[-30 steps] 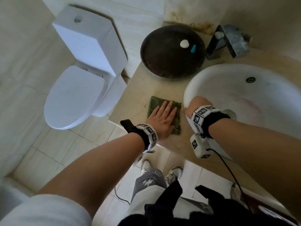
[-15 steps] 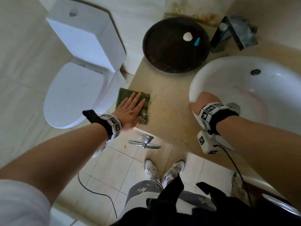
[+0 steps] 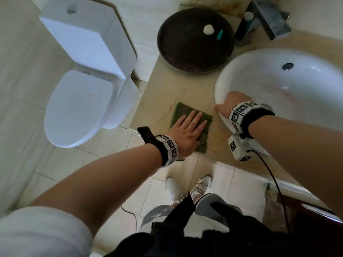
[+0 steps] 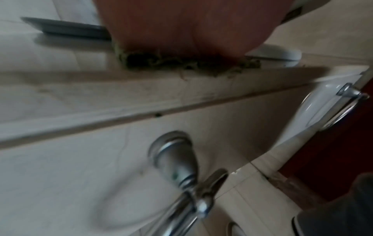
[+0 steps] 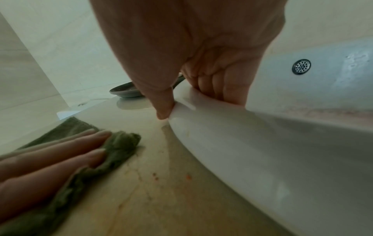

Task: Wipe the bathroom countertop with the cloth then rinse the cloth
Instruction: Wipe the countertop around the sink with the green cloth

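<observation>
Left hand (image 3: 187, 130) lies spread flat on the green cloth (image 3: 181, 110) on the tabletop (image 3: 167, 86); right hand (image 3: 230, 104) grips the sink (image 3: 222, 80) rim

White toilet (image 3: 89, 75) on pale tiled floor (image 3: 70, 160).

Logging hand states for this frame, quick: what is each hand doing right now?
Left hand: open, fingers straight, pressing the green cloth flat on the countertop.
Right hand: closed, gripping the rim of the sink.
</observation>
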`<state>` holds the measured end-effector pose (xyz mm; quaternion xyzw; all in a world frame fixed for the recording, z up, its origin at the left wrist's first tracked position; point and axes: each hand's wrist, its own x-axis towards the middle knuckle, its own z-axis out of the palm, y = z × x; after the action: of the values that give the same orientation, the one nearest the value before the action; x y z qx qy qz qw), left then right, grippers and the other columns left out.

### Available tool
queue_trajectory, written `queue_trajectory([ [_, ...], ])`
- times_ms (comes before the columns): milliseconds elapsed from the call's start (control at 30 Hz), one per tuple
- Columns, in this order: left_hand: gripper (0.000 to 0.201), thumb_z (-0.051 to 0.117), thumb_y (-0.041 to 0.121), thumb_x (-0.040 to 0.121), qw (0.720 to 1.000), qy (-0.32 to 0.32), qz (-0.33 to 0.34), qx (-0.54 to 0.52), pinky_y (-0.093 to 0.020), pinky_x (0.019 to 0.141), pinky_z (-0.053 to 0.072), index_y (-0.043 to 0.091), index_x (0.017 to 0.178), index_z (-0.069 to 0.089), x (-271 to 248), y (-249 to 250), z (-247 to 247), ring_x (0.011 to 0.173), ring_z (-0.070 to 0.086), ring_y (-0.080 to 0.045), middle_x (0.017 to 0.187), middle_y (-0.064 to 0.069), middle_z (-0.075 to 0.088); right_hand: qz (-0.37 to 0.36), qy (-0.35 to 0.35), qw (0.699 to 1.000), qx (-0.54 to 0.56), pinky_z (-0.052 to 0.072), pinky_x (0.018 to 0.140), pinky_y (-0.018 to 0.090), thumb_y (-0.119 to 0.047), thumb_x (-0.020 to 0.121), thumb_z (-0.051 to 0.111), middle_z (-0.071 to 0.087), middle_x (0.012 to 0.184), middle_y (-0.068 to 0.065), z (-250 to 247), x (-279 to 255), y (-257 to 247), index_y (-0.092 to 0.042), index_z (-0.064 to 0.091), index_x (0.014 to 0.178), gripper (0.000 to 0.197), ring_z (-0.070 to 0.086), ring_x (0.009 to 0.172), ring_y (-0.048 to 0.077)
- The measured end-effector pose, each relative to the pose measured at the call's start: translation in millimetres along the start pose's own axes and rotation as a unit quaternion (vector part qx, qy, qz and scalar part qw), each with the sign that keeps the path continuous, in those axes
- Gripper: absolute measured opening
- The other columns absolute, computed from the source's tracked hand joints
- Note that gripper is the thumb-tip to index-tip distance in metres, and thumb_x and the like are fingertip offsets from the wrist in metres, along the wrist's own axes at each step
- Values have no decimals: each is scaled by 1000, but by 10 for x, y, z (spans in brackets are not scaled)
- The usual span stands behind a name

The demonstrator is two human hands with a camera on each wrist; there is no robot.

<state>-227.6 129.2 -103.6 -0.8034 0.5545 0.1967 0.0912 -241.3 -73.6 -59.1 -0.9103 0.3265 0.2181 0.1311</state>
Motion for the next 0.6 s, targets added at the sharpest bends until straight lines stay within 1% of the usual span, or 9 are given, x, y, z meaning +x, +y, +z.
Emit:
queue_trajectory([
  [100,71,28,44,98,1000,2,12,15,-44,121,-2,19,153,-8,-88,-216,34,148,-15,-27,161,-9,-15,4,3,1000,5,43,67,34,-39,86,58,49,68,5,19,7,4,-13,45,67,35,55,74,31],
  [233,70,26,43,99,999,-14,-27,12,-41,120,-7,21,152,-15,-259,-666,37,146,-20,-24,159,-7,-21,10,4,1000,14,44,65,34,-40,84,57,55,71,7,25,14,22,-14,47,68,32,56,71,31],
  [300,71,26,44,99,999,-22,-38,11,-40,120,-8,22,152,-16,-313,-782,27,146,-21,-24,159,-6,-21,13,2,1000,19,43,65,34,-40,84,57,55,72,7,34,13,21,-14,47,68,32,56,72,32],
  [433,72,25,47,98,998,-31,-50,6,-43,120,-6,23,151,-16,-292,-738,38,146,-21,-26,159,-7,-22,23,3,1000,21,42,65,34,-39,84,57,55,73,6,42,4,18,-15,46,68,31,54,70,30],
  [500,72,27,47,97,998,-24,-55,1,-44,120,-5,23,152,-14,-241,-641,31,146,-20,-27,160,-7,-20,26,1,999,21,41,65,33,-38,84,57,55,74,7,33,4,5,-14,46,68,30,54,70,30],
  [600,72,28,47,97,999,-6,-39,-2,-44,120,-3,23,153,-9,-117,-427,-4,147,-17,-27,160,-7,-17,35,-1,999,18,41,63,33,-36,84,57,55,72,7,21,6,-12,-13,47,69,30,52,63,26],
])
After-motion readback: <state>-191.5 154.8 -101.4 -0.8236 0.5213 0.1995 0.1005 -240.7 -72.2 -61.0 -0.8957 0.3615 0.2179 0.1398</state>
